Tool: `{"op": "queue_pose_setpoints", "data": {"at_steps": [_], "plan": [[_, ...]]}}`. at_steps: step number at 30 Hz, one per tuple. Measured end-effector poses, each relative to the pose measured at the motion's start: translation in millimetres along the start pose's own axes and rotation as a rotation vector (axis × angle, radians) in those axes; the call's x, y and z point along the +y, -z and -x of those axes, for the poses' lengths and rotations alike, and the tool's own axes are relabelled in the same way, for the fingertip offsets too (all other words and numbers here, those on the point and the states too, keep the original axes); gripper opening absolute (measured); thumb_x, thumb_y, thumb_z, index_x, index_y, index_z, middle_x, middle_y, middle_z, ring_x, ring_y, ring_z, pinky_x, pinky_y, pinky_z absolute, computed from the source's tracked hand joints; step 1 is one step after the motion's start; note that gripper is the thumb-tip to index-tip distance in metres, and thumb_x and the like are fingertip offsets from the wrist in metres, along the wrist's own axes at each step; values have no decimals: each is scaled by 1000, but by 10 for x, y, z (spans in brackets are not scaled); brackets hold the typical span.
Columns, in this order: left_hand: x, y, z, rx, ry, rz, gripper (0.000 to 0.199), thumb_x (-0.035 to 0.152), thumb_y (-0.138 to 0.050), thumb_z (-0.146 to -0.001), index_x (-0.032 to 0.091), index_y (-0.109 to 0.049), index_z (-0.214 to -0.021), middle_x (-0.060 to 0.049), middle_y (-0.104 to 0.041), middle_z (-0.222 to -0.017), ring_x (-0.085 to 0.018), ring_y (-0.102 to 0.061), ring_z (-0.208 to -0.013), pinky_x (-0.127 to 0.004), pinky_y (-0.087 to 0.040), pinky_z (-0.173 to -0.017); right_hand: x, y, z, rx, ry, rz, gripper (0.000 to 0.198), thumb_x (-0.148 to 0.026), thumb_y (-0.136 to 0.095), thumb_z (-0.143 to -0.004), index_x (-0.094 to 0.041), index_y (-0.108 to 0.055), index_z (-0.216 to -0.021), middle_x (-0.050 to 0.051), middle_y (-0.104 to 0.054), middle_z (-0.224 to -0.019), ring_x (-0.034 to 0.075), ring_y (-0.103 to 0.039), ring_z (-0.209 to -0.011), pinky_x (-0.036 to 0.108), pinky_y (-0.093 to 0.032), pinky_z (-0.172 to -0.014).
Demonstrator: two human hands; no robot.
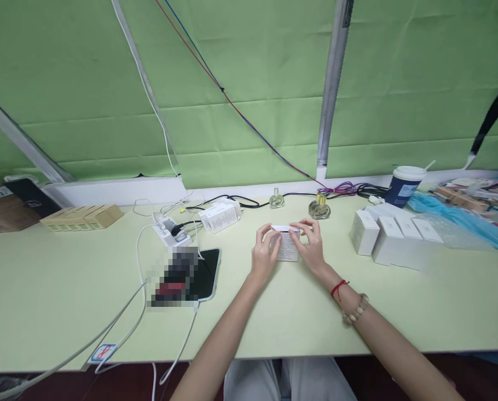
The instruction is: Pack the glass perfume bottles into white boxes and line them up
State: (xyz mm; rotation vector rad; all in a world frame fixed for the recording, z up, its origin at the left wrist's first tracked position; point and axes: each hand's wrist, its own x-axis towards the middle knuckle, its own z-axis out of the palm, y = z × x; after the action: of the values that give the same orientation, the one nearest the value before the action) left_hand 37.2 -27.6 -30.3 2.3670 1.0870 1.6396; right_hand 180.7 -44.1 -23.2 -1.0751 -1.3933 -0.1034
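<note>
A small white printed box (288, 250) is between my hands above the middle of the table, its top flap raised. My left hand (265, 253) grips its left side, fingers bent at the upper edge. On the other side my right hand (311, 245) pinches the flap and upper right edge. A red string and a beaded bracelet circle my right wrist. What lies inside the box is hidden. Beyond my hands stand a small glass bottle (276, 199) and a rounder glass bottle with a gold cap (320, 208).
Several white boxes (389, 245) stand at right, near a blue cup (403, 186) and a blue plastic bag (462, 217). Leftward are a phone (209, 273), a power strip (169, 231), another white box (220, 216), loose cables and several tan boxes (82, 217).
</note>
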Motion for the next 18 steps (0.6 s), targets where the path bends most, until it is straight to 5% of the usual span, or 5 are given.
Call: {"op": "queue_pose_setpoints", "data": {"at_steps": [10,18], "plan": [[14,10,2,3,-5,-8,16,25,-45,-87,19,-52,-99,-9,-47,-114,-15,-51,-109,-25,-52,-75,-15,19,-13,-79,17,-79,23,-27,-43,-87,-22,-60,-102,9,-56,-111,19,-52,-108,40,-43,-93],[-9,-1,0,5,-37,-53,17,26,-44,-87,20,-52,-100,-9,-46,-113,-15,-51,-108,-25,-51,-74,-27,11,-5,-93,-59,-157,25,-29,-39,-88,-21,-59,-102,8,-62,-101,18,-58,-96,35,-51,-78]]}}
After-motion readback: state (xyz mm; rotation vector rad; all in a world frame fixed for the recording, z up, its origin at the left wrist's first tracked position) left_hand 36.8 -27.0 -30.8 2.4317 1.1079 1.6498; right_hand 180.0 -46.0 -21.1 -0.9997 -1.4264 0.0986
